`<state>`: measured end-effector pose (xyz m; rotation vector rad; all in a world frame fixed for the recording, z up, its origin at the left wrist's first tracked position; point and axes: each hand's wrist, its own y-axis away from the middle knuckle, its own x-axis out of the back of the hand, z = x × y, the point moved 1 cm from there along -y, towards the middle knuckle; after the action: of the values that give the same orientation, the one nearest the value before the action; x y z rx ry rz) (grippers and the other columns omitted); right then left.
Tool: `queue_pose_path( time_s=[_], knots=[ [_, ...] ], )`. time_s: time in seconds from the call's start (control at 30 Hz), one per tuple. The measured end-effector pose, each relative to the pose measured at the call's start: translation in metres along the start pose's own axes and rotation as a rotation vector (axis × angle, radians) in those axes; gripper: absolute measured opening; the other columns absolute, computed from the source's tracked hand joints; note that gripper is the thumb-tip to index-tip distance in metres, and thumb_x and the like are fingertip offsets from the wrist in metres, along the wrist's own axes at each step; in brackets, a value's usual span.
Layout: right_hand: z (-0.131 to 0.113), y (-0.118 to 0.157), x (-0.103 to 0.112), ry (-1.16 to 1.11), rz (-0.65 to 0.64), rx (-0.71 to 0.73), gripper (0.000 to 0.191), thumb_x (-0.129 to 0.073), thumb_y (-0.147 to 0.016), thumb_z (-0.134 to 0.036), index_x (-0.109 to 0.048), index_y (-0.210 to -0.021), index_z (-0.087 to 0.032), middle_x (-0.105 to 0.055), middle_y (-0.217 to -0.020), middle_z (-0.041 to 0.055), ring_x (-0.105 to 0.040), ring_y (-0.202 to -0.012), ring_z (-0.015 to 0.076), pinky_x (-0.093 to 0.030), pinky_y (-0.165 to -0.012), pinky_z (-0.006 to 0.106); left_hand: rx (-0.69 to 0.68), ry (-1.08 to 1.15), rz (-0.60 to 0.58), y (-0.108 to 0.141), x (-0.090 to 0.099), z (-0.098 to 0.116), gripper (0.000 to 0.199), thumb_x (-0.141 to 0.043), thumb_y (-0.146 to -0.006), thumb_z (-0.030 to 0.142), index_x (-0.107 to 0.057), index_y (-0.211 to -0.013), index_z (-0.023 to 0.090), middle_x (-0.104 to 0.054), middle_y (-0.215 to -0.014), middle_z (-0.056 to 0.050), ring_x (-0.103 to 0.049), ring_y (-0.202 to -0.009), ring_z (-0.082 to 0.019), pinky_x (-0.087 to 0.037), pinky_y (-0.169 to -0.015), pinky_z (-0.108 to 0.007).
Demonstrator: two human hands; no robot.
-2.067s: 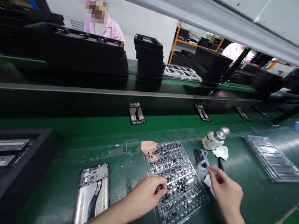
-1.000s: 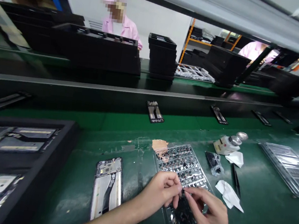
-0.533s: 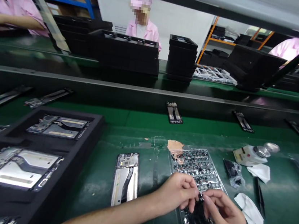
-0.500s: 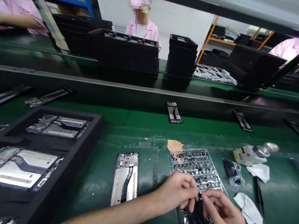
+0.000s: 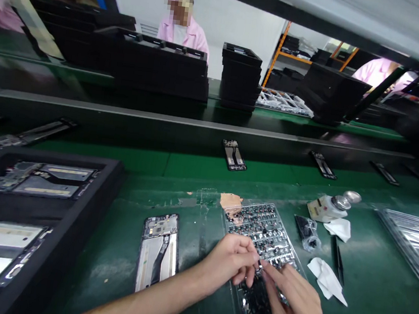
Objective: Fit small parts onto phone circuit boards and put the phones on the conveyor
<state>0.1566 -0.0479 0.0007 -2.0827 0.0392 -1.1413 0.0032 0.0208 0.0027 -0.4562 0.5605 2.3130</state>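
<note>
My left hand (image 5: 233,258) and my right hand (image 5: 295,300) meet over a clear plastic tray (image 5: 289,239) that holds many small dark electronic parts. Between their fingertips is a small dark electronic part (image 5: 259,268) with a shiny bit; its exact kind is too small to tell. Thumb and forefinger are pinched on both sides. The hands and their shadow cover part of the tray's lower half. Left of the tray, an opened phone body (image 5: 148,256) lies on the green bench, its lower end hidden behind my left forearm.
At left stands a black foam tray (image 5: 108,185) with phone bodies. Further phone bodies (image 5: 234,155) lie along the green belt. To the right are a dispenser bottle (image 5: 325,208), a small bag (image 5: 306,232), black tweezers (image 5: 338,259), white wipes (image 5: 328,279) and clear trays (image 5: 413,243). A co-worker (image 5: 184,34) is opposite.
The view has swung right, so everything shifts left. My right hand has turned flatter, with its fingers pointing to the left hand; the pinched part now shows more plainly between the fingertips.
</note>
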Motion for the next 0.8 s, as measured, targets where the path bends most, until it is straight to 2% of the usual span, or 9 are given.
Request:
queue_pose_path(
  time_s=[0.13,0.23,0.3,0.37,0.43,0.53,0.63,0.73,0.8],
  knots=[
    [0.001,0.000,0.001,0.063,-0.037,0.037,0.047,-0.058,-0.076,0.002,-0.055,-0.119,-0.017,-0.065,-0.072,0.0055,-0.057,-0.062,0.0160,-0.047,-0.059,0.029,-0.019,-0.096,0.050,-0.004,0.000,-0.002,0.017,-0.051,-0.074,0.029,-0.049,-0.065,0.015,-0.056,-0.046,0.000,-0.035,-0.029,-0.005,-0.018,-0.031,-0.016],
    [0.001,-0.011,-0.001,0.016,-0.079,-0.079,0.044,-0.055,-0.082,-0.007,-0.051,-0.124,-0.019,-0.066,-0.080,0.0062,-0.058,-0.064,0.0162,-0.049,-0.063,0.030,-0.139,-0.186,0.188,-0.007,0.013,0.008,0.018,-0.052,-0.074,0.031,-0.052,-0.064,0.015,-0.058,-0.049,-0.002,-0.041,-0.033,-0.008,-0.023,-0.033,-0.018],
    [-0.003,-0.027,-0.008,-0.005,-0.133,-0.126,0.043,-0.050,-0.085,-0.014,-0.047,-0.128,-0.019,-0.066,-0.090,0.0082,-0.060,-0.074,0.0185,-0.049,-0.069,0.032,-0.282,-0.256,0.386,-0.004,0.034,0.023,0.018,-0.054,-0.075,0.032,-0.055,-0.067,0.016,-0.062,-0.059,-0.002,-0.050,-0.045,-0.010,-0.034,-0.042,-0.020],
    [-0.012,-0.045,-0.023,-0.021,-0.258,-0.106,0.044,-0.046,-0.087,-0.018,-0.043,-0.131,-0.019,-0.065,-0.100,0.0098,-0.060,-0.086,0.0216,-0.049,-0.074,0.034,-0.438,-0.320,0.640,0.009,0.062,0.039,0.016,-0.057,-0.075,0.032,-0.058,-0.070,0.018,-0.065,-0.077,-0.004,-0.058,-0.070,-0.014,-0.043,-0.060,-0.023],
    [-0.025,-0.060,-0.045,-0.101,-0.445,-0.100,0.048,-0.044,-0.086,-0.019,-0.040,-0.134,-0.021,-0.061,-0.113,0.0109,-0.058,-0.097,0.0250,-0.047,-0.080,0.038,-0.548,-0.363,0.867,0.030,0.091,0.048,0.014,-0.057,-0.076,0.034,-0.060,-0.074,0.021,-0.065,-0.087,-0.004,-0.058,-0.087,-0.018,-0.043,-0.075,-0.026],
    [-0.046,-0.073,-0.082,-0.377,-0.643,-0.245,0.060,-0.052,-0.079,-0.017,-0.037,-0.136,-0.025,-0.043,-0.136,0.0136,-0.054,-0.106,0.0322,-0.039,-0.089,0.049,-0.624,-0.383,1.105,0.067,0.121,0.043,0.013,-0.057,-0.077,0.032,-0.058,-0.068,0.023,-0.065,-0.088,-0.003,-0.057,-0.094,-0.021,-0.040,-0.083,-0.028],
    [-0.063,-0.075,-0.111,-0.586,-0.673,-0.338,0.072,-0.057,-0.071,-0.011,-0.034,-0.137,-0.026,-0.037,-0.140,0.0154,-0.057,-0.102,0.0328,-0.037,-0.090,0.051,-0.643,-0.359,1.191,0.089,0.128,0.021,0.018,-0.057,-0.078,0.029,-0.055,-0.062,0.020,-0.067,-0.083,-0.002,-0.058,-0.097,-0.022,-0.040,-0.086,-0.028],
    [-0.071,-0.071,-0.129,-0.769,-0.675,-0.448,0.073,-0.051,-0.074,-0.012,-0.025,-0.141,-0.023,-0.057,-0.121,0.0135,-0.065,-0.083,0.0226,-0.050,-0.075,0.039,-0.639,-0.292,1.172,0.092,0.125,0.000,0.018,-0.057,-0.076,0.032,-0.055,-0.065,0.018,-0.068,-0.083,-0.005,-0.061,-0.089,-0.022,-0.044,-0.080,-0.029],
    [-0.071,-0.069,-0.134,-0.884,-0.652,-0.564,0.067,-0.044,-0.078,-0.014,-0.021,-0.141,-0.019,-0.062,-0.110,0.0124,-0.066,-0.072,0.0167,-0.053,-0.060,0.029,-0.642,-0.232,1.161,0.088,0.124,-0.009,0.019,-0.057,-0.076,0.034,-0.055,-0.068,0.016,-0.068,-0.081,-0.006,-0.062,-0.080,-0.021,-0.046,-0.074,-0.029]
  ],
)
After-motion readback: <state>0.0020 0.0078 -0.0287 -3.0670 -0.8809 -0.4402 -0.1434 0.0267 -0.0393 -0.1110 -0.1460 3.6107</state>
